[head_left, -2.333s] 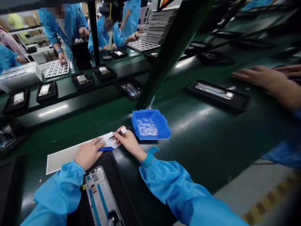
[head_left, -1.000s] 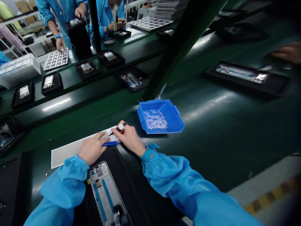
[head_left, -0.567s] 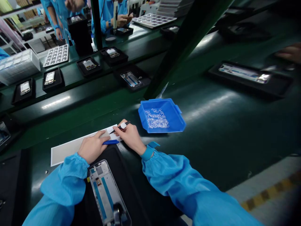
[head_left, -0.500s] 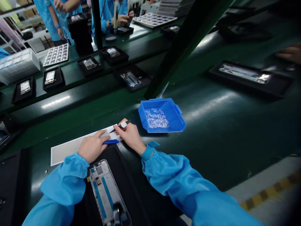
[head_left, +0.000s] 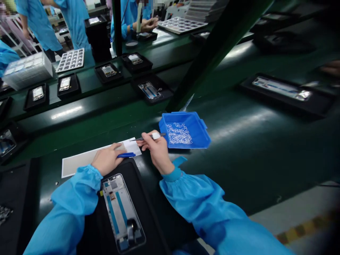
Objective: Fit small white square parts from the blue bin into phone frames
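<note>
My left hand [head_left: 106, 160] lies on a pale strip sheet [head_left: 79, 162] and holds a blue pen-like tool [head_left: 126, 155] under its fingers. Dark tweezers [head_left: 140, 139] with a white band are pinched in my right hand [head_left: 156, 148], their tip over the sheet's white right end. Just right of that hand stands a blue bin [head_left: 198, 132] with many small white rings [head_left: 179, 136] inside. Below my left hand a phone frame [head_left: 123, 212] with blue strips rests in a black tray [head_left: 140, 198].
A green post [head_left: 196, 67] slants up behind the bin. Black trays with phone parts line the raised ledge [head_left: 79, 102] beyond. Another tray [head_left: 287, 94] lies at the right, near a person's blurred hand [head_left: 330, 68]. People in blue stand at the back.
My right hand has moved right and slightly back from my left hand, the tweezers now lying more level. My left hand stays on the sheet. The whole view has shifted a little.
</note>
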`<action>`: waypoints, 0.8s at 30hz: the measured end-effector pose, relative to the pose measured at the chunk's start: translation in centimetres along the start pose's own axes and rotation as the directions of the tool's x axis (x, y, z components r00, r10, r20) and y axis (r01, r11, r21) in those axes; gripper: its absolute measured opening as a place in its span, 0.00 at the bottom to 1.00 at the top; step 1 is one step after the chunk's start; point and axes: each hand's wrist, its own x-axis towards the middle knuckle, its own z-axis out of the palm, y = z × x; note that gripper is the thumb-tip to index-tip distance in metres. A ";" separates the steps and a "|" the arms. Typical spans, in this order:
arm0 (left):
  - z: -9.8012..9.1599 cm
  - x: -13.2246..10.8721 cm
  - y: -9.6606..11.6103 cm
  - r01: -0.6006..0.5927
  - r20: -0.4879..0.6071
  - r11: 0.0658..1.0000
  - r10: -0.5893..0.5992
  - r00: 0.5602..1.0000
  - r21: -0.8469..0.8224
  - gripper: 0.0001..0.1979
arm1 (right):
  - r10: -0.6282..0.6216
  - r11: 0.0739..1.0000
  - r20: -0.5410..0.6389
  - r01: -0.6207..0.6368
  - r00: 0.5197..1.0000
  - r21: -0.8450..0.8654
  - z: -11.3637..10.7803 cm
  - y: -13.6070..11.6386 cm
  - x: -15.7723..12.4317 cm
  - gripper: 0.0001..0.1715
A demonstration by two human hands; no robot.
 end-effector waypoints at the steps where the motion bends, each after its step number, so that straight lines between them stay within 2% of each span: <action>1: -0.1 -0.4 -0.4 0.030 -0.043 0.999 -0.032 0.999 -0.040 0.18 | -0.002 1.000 -0.010 0.002 1.000 0.028 -0.1 -0.5 -0.8 0.28; 3: -0.4 -1.7 -1.5 0.138 -0.162 0.980 -0.161 0.974 -0.143 0.17 | 0.020 0.996 0.009 -0.021 1.000 0.082 -0.1 -1.3 -2.9 0.28; 5: -0.8 -3.5 -2.4 0.229 -0.202 0.925 -0.298 0.933 -0.304 0.18 | 0.072 0.991 0.105 -0.083 0.992 0.101 0.3 -1.7 -5.2 0.27; 7: -0.9 -5.3 -2.8 0.245 -0.103 0.839 -0.333 0.937 -0.486 0.21 | 0.113 0.991 0.234 -0.128 0.966 0.049 1.1 -1.6 -7.2 0.25; 10: -0.3 -7.1 -2.6 0.225 0.058 0.737 -0.245 0.968 -0.637 0.22 | 0.067 0.994 0.300 -0.036 0.952 -0.106 2.3 -1.2 -8.9 0.20; 13: 0.7 -7.4 -2.1 0.193 0.081 0.744 -0.184 0.980 -0.640 0.22 | -0.033 0.963 0.274 0.104 0.961 -0.248 2.9 -0.9 -9.2 0.16; 15: 1.1 -7.2 -1.9 0.190 0.087 0.765 -0.174 0.981 -0.615 0.21 | -0.072 0.939 0.266 0.155 0.961 -0.306 2.9 -0.8 -9.1 0.15; 24: 1.0 -6.6 -1.5 0.209 0.126 0.824 -0.167 0.978 -0.527 0.19 | -0.122 0.905 0.277 0.221 0.953 -0.363 2.8 -0.7 -9.2 0.15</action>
